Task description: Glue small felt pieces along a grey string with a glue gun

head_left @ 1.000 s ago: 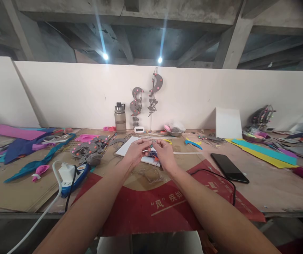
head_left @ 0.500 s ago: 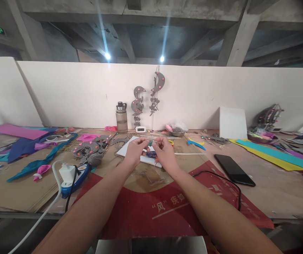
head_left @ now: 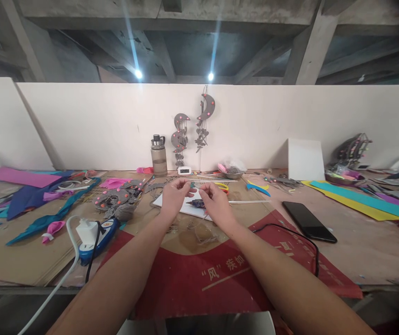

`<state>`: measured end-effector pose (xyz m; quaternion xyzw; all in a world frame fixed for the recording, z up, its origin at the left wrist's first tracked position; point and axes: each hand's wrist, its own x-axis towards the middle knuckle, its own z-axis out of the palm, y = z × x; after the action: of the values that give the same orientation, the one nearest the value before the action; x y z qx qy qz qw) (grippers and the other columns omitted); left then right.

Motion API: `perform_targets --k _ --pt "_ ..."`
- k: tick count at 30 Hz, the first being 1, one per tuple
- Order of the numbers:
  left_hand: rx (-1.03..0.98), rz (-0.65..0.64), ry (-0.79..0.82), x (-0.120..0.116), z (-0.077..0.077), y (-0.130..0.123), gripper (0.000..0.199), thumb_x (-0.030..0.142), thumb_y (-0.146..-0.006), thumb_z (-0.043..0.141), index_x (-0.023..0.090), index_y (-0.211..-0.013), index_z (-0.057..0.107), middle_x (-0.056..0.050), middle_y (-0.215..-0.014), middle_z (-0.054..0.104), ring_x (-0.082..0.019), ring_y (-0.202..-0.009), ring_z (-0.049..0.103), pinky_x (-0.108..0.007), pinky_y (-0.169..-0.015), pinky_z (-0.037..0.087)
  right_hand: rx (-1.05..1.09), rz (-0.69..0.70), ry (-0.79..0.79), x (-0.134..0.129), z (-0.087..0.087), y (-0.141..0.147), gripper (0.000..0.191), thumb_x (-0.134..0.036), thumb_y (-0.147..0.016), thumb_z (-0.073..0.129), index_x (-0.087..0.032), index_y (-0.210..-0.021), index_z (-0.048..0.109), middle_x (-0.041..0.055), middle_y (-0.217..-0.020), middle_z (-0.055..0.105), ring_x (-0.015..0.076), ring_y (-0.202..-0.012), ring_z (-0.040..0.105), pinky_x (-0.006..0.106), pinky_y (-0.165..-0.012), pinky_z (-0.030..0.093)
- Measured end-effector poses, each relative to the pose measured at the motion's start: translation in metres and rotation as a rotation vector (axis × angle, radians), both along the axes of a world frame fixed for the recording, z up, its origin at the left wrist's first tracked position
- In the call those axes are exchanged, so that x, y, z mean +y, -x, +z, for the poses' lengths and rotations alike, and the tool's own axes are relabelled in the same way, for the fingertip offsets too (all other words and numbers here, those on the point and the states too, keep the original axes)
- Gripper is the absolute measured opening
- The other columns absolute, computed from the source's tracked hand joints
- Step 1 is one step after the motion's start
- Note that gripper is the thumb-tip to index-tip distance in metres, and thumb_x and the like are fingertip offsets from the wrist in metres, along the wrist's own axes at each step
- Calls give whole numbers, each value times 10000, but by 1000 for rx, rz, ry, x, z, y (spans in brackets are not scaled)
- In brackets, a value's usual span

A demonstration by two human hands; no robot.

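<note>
My left hand (head_left: pixel 176 197) pinches a small teal piece (head_left: pixel 192 184) between thumb and fingertips, above a white board (head_left: pixel 158 201). Close on its right, my right hand (head_left: pixel 215 201) has thumb and index finger pressed together; whatever is between them is too small to make out. A dark, patterned tool with a pointed tip (head_left: pixel 196 203) lies over the board between the hands, its right end hidden by my right hand. Behind my right hand are yellow-handled scissors (head_left: pixel 223 187).
A phone (head_left: pixel 309 222) lies at the right, near a black cable. To the left are a blue power strip (head_left: pixel 99 242) and grey felt pieces with pink dots (head_left: pixel 119 199). A bottle (head_left: pixel 158 157) stands at the wall, below hanging grey moons.
My hands have moved slightly apart, the left one shifting left with the teal piece. More of the dark tool and the board shows between them. The view has shifted slightly.
</note>
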<state>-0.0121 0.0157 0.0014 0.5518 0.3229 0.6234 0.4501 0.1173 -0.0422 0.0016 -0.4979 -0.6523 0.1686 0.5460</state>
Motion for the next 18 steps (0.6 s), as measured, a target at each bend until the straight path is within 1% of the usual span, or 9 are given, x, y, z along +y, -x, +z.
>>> perform_targets --k 1,3,5,7,10,12,14,16,18 --pt "-1 38 -30 3 3 4 210 306 -685 678 122 -779 637 -30 -680 635 -154 -605 651 -261 -550 531 -12 14 22 -1 0 2 145 -302 -866 435 -197 -844 533 -22 -686 540 127 -632 496 260 -620 396" --pt "-127 93 -40 9 9 15 178 258 -680 684 125 -789 638 -26 -698 645 -139 -592 648 -247 -555 529 -108 78 44 -6 -1 7 192 -277 -896 394 -192 -798 536 -16 -682 552 124 -653 508 257 -646 390" --pt "-316 100 0 15 17 28 125 211 -694 671 120 -766 624 -32 -700 656 -126 -613 652 -231 -589 531 -287 163 3 -13 0 12 254 -261 -922 363 -183 -770 550 5 -720 576 125 -709 521 256 -689 385" --pt "-484 98 57 21 22 39 76 154 -706 653 108 -749 611 -43 -706 663 -113 -638 654 -200 -598 525 -481 191 -75 -18 3 15 299 -274 -939 356 -172 -751 565 36 -778 596 137 -786 525 263 -743 375" --pt "-616 70 190 27 26 49 10 89 -733 605 95 -730 598 -33 -667 643 -72 -597 627 -131 -528 487 -630 71 -76 -19 12 8 335 -300 -953 343 -161 -756 577 65 -807 617 152 -826 532 265 -757 361" --pt "-658 56 292 28 27 51 30 89 -739 600 103 -724 578 -6 -619 606 -59 -553 606 -95 -424 413 -633 -106 -4 -16 20 -5 311 -308 -948 353 -158 -795 578 74 -830 634 151 -796 550 257 -711 357" --pt "-669 34 339 27 28 51 53 94 -734 606 111 -723 557 18 -592 569 -34 -484 557 -80 -336 298 -647 -271 118 -10 25 -20 309 -336 -942 348 -150 -897 591 87 -834 652 164 -761 573 262 -663 352" --pt "-648 21 328 25 29 50 86 101 -723 615 117 -705 532 42 -557 521 -6 -401 464 -90 -300 204 -729 -336 262 -3 25 -33 356 -382 -925 362 -125 -935 609 131 -874 664 189 -767 595 271 -642 357" --pt "-600 30 290 24 28 50 140 128 -701 639 129 -675 502 69 -512 452 3 -354 377 -109 -297 165 -839 -313 406 3 19 -40 407 -438 -887 409 -102 -885 637 174 -886 669 223 -786 612 285 -642 369"
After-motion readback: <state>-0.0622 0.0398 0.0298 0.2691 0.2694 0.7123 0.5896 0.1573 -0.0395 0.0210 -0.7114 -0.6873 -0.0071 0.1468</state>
